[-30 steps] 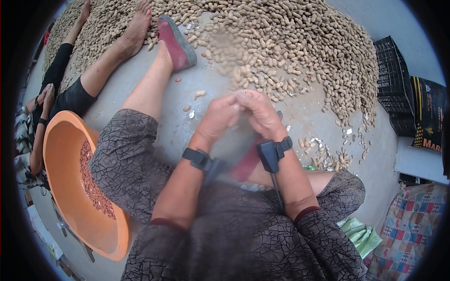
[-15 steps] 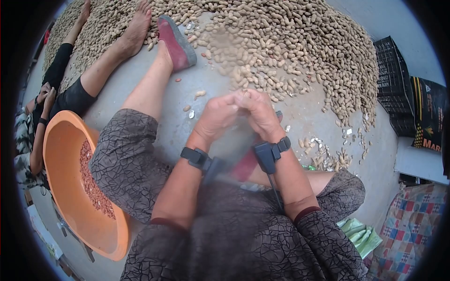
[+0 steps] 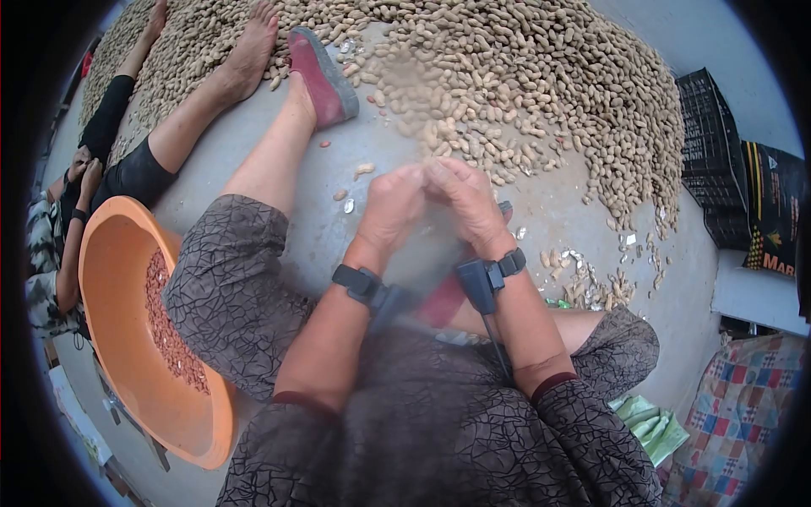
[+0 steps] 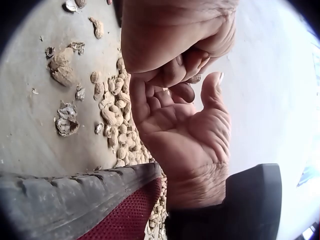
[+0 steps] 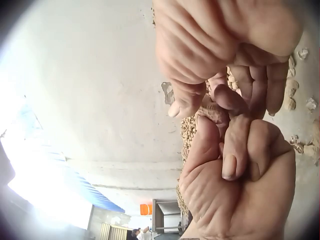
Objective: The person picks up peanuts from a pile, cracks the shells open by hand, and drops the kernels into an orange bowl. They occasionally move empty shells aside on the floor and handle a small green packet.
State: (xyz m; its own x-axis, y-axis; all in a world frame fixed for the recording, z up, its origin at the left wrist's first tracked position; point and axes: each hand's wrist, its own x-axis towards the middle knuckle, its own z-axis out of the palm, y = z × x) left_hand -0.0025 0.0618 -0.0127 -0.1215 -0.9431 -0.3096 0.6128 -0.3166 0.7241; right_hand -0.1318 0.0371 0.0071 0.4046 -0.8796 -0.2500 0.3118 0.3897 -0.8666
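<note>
In the head view my left hand (image 3: 393, 207) and right hand (image 3: 466, 198) meet over the floor, fingertips together. Seen from the right wrist, the left hand (image 5: 245, 175) has curled fingers and pinches an unshelled peanut (image 5: 212, 112) near its thumb tip. The right hand (image 5: 225, 37) faces it from above, its thumb stretched beside the peanut and its other fingers fairly straight. From the left wrist, the right palm (image 4: 175, 132) lies turned up under the curled left hand (image 4: 175, 40). Most of the peanut is hidden in that view.
A large heap of peanuts (image 3: 541, 76) spreads across the floor ahead. An orange basin (image 3: 127, 338) with reddish shelled kernels (image 3: 173, 329) stands at the left, near another person's legs (image 3: 198, 110). Empty shells (image 3: 591, 283) lie at right, before a black crate (image 3: 710, 160).
Both hands stay together in front of the body, with small shifts of the fingers. The head view has moved slightly. The other person's hands at the left have also shifted a little.
</note>
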